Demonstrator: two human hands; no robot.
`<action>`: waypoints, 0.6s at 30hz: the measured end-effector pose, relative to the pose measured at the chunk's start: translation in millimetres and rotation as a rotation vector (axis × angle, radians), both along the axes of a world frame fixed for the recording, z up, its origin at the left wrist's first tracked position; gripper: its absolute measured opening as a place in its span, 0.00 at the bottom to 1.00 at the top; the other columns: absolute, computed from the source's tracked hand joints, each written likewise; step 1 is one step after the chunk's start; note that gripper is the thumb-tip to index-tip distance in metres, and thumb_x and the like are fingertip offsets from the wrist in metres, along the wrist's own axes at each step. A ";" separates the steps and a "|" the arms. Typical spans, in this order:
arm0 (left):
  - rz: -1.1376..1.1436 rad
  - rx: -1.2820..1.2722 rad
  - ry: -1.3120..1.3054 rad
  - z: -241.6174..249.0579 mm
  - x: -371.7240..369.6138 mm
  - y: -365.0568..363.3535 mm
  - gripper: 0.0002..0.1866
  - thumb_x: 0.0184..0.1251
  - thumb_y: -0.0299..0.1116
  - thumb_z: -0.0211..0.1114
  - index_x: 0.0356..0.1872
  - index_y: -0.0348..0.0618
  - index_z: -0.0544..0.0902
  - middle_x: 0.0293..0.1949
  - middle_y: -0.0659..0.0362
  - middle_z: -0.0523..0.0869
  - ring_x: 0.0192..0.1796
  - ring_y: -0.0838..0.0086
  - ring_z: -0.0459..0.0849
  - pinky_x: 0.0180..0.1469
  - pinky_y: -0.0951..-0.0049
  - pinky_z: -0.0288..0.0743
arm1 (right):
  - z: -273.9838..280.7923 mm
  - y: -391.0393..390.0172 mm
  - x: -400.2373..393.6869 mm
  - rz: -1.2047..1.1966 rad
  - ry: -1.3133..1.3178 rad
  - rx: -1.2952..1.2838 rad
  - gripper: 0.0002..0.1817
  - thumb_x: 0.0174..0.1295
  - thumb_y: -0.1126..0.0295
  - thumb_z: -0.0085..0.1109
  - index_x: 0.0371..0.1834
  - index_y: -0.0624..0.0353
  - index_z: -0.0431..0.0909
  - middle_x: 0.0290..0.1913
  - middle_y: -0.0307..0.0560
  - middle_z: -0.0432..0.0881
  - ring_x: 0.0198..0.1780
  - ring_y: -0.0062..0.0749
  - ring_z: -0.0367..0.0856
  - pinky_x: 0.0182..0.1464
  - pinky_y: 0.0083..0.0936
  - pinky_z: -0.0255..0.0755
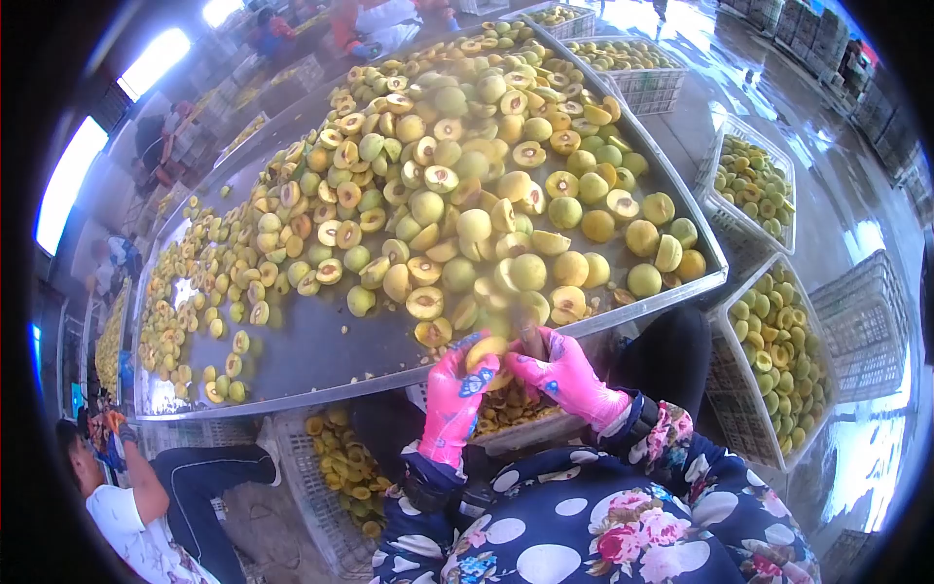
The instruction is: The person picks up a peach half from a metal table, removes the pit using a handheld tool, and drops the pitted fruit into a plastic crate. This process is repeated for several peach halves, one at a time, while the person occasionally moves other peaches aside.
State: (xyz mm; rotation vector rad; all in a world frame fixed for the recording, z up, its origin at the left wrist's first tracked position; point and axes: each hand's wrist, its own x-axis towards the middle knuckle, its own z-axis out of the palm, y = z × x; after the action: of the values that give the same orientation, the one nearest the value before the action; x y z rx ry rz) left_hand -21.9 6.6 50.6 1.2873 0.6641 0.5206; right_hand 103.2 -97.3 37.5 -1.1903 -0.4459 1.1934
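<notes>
Both hands point(506, 375), pink-gloved, grip a peach half point(486, 352); no writing legible.

One metal table point(321, 362), four white crates point(856, 321) (peaches beyond counting), two pink-gloved hands.

A long metal table point(321, 355) with a raised rim carries a big heap of peaches point(467, 185), whole ones and cut halves mixed. The heap is thickest toward the table's right end. Left of the heap, scattered peach halves point(209, 282) lie thinly, with bare metal showing near the front rim.
</notes>
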 end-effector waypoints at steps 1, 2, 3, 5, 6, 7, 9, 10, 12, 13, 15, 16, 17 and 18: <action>0.004 0.000 -0.002 -3.1 -0.2 -3.0 0.18 0.61 0.25 0.63 0.52 0.33 0.74 0.45 0.56 0.81 0.45 0.78 0.79 0.50 0.78 0.74 | -0.7 -1.5 -1.9 -0.026 -0.009 -0.006 0.15 0.60 0.69 0.60 0.46 0.64 0.72 0.28 0.38 0.77 0.21 0.16 0.73 0.22 0.14 0.67; 0.010 0.000 -0.003 -8.8 0.1 -4.7 0.17 0.61 0.25 0.63 0.51 0.34 0.75 0.45 0.57 0.81 0.45 0.78 0.79 0.50 0.79 0.73 | -0.5 -2.4 -4.0 -0.050 -0.018 -0.012 0.14 0.60 0.69 0.60 0.46 0.64 0.72 0.28 0.38 0.77 0.21 0.15 0.73 0.22 0.14 0.67; 0.016 0.000 -0.004 -13.9 0.5 -6.8 0.16 0.61 0.26 0.63 0.50 0.34 0.75 0.44 0.57 0.81 0.45 0.78 0.79 0.50 0.79 0.73 | -0.9 -3.6 -5.9 -0.073 -0.026 -0.017 0.14 0.60 0.69 0.60 0.45 0.64 0.72 0.28 0.37 0.77 0.21 0.15 0.72 0.23 0.14 0.67; 0.060 -0.050 -0.047 -22.1 2.8 -14.5 0.14 0.62 0.27 0.62 0.49 0.36 0.76 0.43 0.58 0.81 0.43 0.79 0.79 0.48 0.79 0.74 | -8.4 -5.2 -8.4 -0.093 -0.207 0.002 0.14 0.59 0.67 0.60 0.43 0.64 0.74 0.27 0.37 0.78 0.25 0.16 0.73 0.26 0.17 0.69; 0.085 -0.074 -0.068 -24.4 3.5 -17.6 0.13 0.63 0.28 0.62 0.48 0.36 0.76 0.42 0.59 0.81 0.42 0.79 0.79 0.47 0.80 0.74 | -12.1 -4.9 -9.1 -0.100 -0.297 0.013 0.14 0.59 0.66 0.61 0.42 0.64 0.74 0.27 0.37 0.78 0.27 0.16 0.74 0.28 0.19 0.70; 0.096 -0.124 -0.077 -25.5 3.8 -19.1 0.13 0.64 0.29 0.61 0.47 0.37 0.76 0.42 0.59 0.81 0.41 0.79 0.79 0.45 0.80 0.74 | -14.7 -3.8 -9.0 -0.090 -0.324 0.005 0.14 0.58 0.66 0.61 0.42 0.64 0.75 0.27 0.38 0.78 0.28 0.16 0.74 0.29 0.20 0.70; 0.119 -0.227 -0.092 -27.2 3.4 -22.7 0.12 0.66 0.32 0.59 0.47 0.39 0.76 0.41 0.61 0.81 0.38 0.79 0.80 0.42 0.82 0.75 | -15.8 -2.6 -9.0 -0.069 -0.375 -0.014 0.14 0.58 0.66 0.61 0.41 0.65 0.75 0.27 0.40 0.79 0.28 0.17 0.75 0.31 0.22 0.71; 0.146 -0.313 -0.115 -27.3 4.1 -24.8 0.12 0.67 0.33 0.57 0.47 0.39 0.76 0.41 0.61 0.81 0.38 0.79 0.79 0.41 0.82 0.75 | -13.0 -3.1 -7.5 -0.038 -0.513 -0.050 0.14 0.57 0.66 0.62 0.40 0.65 0.75 0.27 0.41 0.79 0.29 0.18 0.75 0.31 0.23 0.71; 0.202 -0.483 -0.161 -26.2 5.4 -27.4 0.13 0.69 0.36 0.55 0.48 0.40 0.76 0.40 0.62 0.81 0.37 0.79 0.79 0.39 0.81 0.75 | -4.9 -3.4 -4.0 0.028 -0.789 -0.118 0.14 0.57 0.65 0.62 0.40 0.64 0.76 0.27 0.41 0.79 0.29 0.19 0.75 0.32 0.24 0.71; 0.193 -0.510 -0.156 -25.5 4.9 -28.1 0.13 0.69 0.37 0.55 0.48 0.40 0.76 0.41 0.62 0.81 0.38 0.79 0.79 0.39 0.80 0.75 | -8.3 -2.7 -4.6 0.001 -0.857 -0.048 0.12 0.57 0.67 0.61 0.39 0.64 0.76 0.26 0.38 0.78 0.28 0.17 0.73 0.31 0.22 0.70; 0.172 -0.564 -0.143 -24.3 4.2 -28.5 0.13 0.69 0.38 0.54 0.48 0.41 0.75 0.42 0.61 0.80 0.41 0.78 0.79 0.40 0.78 0.76 | -11.9 0.1 -7.8 -0.055 -0.989 0.095 0.08 0.59 0.70 0.60 0.37 0.62 0.76 0.25 0.32 0.75 0.27 0.14 0.68 0.28 0.18 0.66; 0.181 -0.568 -0.131 -28.0 2.9 -25.8 0.14 0.70 0.38 0.54 0.49 0.40 0.75 0.43 0.60 0.80 0.43 0.77 0.79 0.41 0.76 0.76 | -7.3 -3.8 -11.2 -0.042 -0.734 0.102 0.08 0.59 0.70 0.60 0.37 0.62 0.75 0.25 0.31 0.74 0.27 0.14 0.67 0.28 0.17 0.66; 0.192 -0.573 -0.119 -35.0 0.0 -21.3 0.14 0.70 0.38 0.54 0.50 0.40 0.75 0.44 0.59 0.80 0.45 0.76 0.79 0.42 0.75 0.77 | -0.2 -11.6 -16.0 -0.026 -0.478 0.105 0.09 0.59 0.69 0.61 0.37 0.62 0.75 0.26 0.31 0.73 0.27 0.13 0.66 0.29 0.17 0.66; 0.203 -0.579 -0.106 -31.0 -0.7 -19.2 0.15 0.70 0.38 0.53 0.51 0.40 0.74 0.44 0.58 0.79 0.46 0.75 0.79 0.43 0.73 0.77 | 7.5 -17.0 -19.4 -0.010 -0.220 0.106 0.09 0.59 0.69 0.61 0.37 0.61 0.74 0.26 0.30 0.73 0.27 0.13 0.65 0.29 0.17 0.65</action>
State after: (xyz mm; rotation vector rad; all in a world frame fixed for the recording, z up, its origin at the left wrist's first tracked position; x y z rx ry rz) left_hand -22.6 -12.6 19.6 0.6485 0.7892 0.5086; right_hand 83.9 -114.3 45.0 -1.2358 -0.6596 1.0213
